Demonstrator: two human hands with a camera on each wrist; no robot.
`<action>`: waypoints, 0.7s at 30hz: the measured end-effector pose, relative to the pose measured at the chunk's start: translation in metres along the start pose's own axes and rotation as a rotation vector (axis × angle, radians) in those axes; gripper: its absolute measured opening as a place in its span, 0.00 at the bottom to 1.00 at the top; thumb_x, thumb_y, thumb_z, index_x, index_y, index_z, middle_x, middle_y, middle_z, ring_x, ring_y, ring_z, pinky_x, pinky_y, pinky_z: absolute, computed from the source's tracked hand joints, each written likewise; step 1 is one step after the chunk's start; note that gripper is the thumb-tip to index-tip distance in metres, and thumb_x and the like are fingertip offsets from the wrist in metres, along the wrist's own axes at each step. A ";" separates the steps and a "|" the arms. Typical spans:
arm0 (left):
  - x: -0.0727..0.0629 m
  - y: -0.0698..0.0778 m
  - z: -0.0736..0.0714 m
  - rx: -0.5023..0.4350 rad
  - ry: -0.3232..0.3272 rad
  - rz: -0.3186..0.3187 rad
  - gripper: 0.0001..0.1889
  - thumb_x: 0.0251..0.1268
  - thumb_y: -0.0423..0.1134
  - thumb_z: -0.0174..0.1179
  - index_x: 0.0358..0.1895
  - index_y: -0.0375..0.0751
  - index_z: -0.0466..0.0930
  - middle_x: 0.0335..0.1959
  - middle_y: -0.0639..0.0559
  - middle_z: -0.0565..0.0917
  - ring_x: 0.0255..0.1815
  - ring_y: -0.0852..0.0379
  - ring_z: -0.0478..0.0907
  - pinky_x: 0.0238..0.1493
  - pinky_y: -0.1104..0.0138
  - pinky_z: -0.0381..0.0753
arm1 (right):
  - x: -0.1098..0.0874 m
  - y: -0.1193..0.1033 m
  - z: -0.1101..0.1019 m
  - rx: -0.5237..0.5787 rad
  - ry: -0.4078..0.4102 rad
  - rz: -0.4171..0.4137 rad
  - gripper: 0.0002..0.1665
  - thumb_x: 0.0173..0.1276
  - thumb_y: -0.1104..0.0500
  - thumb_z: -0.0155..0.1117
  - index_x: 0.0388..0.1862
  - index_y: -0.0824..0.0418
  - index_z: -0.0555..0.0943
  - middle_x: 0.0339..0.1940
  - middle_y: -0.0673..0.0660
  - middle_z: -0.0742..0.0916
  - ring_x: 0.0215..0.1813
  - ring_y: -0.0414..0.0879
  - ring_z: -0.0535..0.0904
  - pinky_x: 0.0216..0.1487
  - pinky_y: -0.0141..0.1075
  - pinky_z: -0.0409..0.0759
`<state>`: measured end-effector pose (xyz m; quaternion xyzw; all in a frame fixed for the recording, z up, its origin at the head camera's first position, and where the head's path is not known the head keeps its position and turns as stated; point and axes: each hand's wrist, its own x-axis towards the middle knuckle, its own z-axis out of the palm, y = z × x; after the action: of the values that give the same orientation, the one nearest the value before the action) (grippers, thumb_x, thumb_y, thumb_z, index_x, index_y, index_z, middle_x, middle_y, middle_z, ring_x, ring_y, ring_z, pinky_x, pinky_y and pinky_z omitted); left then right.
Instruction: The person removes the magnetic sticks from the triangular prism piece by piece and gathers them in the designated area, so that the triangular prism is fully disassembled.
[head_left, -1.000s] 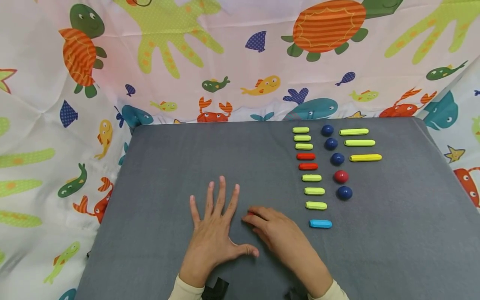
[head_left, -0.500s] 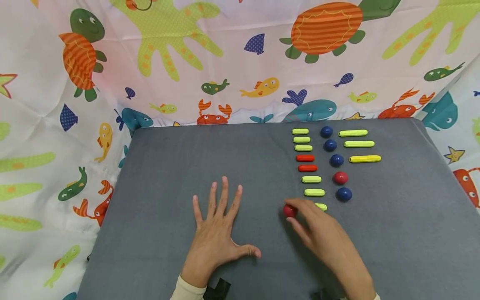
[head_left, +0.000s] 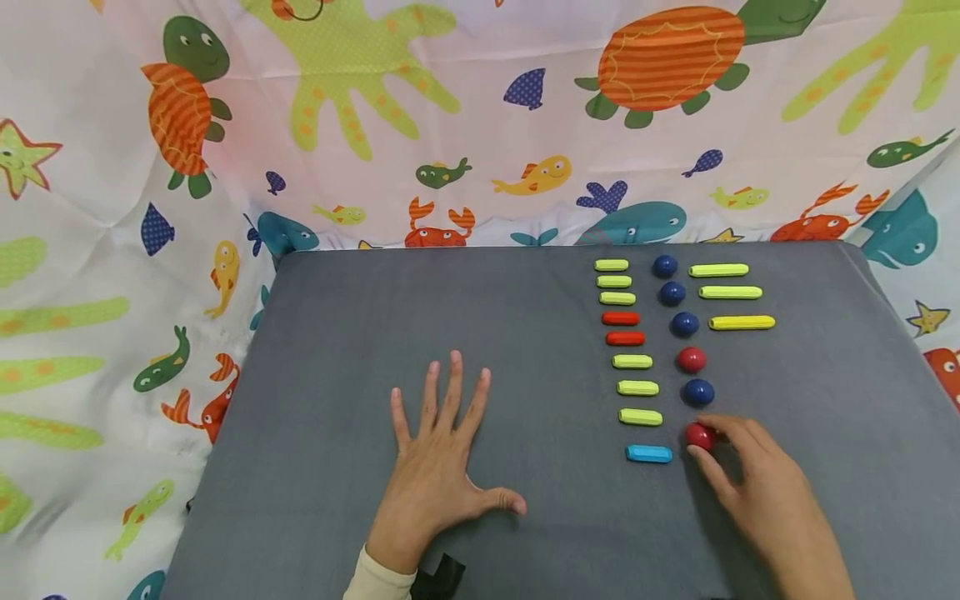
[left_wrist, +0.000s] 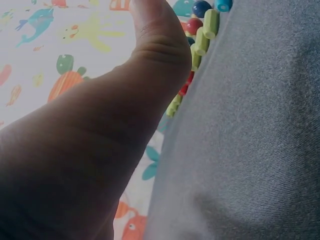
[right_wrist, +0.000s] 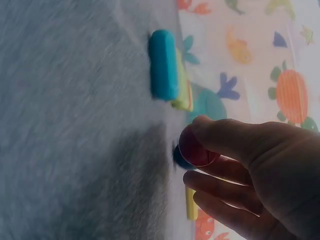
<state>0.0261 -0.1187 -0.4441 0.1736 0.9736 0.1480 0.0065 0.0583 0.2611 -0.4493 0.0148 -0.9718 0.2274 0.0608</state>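
Thumb and fingers of my right hand (head_left: 761,487) pinch a red ball (head_left: 700,437), just below the lowest blue ball (head_left: 698,392) and right of a short blue stick (head_left: 648,454). In the right wrist view the same red ball (right_wrist: 196,147) sits between thumb and fingertips, partly covering a blue ball behind it. My left hand (head_left: 438,475) rests on the grey table with its fingers spread, holding nothing. Only its thumb (left_wrist: 160,45) and edge show in the left wrist view.
A column of short green and red sticks (head_left: 632,362) runs up the right part of the grey table (head_left: 360,333). Beside it stands a column of blue balls (head_left: 684,324) and one red ball (head_left: 692,360). Several longer yellow-green sticks (head_left: 730,292) lie farther right. A patterned cloth (head_left: 480,108) hangs behind.
My right hand has picked up the red ball beside the left hand and carried it rightward, past the short blue stick, to the ball column. The left hand has stayed in place.
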 end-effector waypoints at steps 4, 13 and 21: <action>-0.002 0.000 0.000 -0.009 0.000 -0.002 0.85 0.21 0.89 0.71 0.88 0.60 0.35 0.89 0.50 0.30 0.88 0.43 0.25 0.76 0.30 0.20 | -0.003 0.008 0.001 -0.005 0.020 0.011 0.31 0.59 0.67 0.83 0.61 0.66 0.81 0.53 0.65 0.84 0.53 0.62 0.79 0.54 0.63 0.77; -0.001 -0.001 -0.002 -0.017 0.008 0.008 0.85 0.21 0.89 0.71 0.89 0.60 0.35 0.89 0.51 0.29 0.88 0.43 0.25 0.77 0.31 0.20 | -0.005 0.016 -0.002 -0.048 -0.106 0.078 0.31 0.64 0.61 0.80 0.64 0.68 0.79 0.56 0.70 0.82 0.54 0.66 0.79 0.55 0.68 0.78; -0.002 -0.003 -0.012 -0.013 -0.027 0.012 0.82 0.27 0.88 0.70 0.88 0.62 0.33 0.89 0.53 0.26 0.88 0.46 0.20 0.77 0.31 0.19 | 0.000 0.015 -0.018 -0.062 -0.158 0.029 0.38 0.65 0.56 0.81 0.68 0.69 0.76 0.58 0.74 0.82 0.57 0.70 0.77 0.56 0.72 0.76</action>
<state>0.0258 -0.1253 -0.4333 0.1813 0.9714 0.1518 0.0199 0.0597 0.2824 -0.4398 0.0166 -0.9802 0.1962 -0.0191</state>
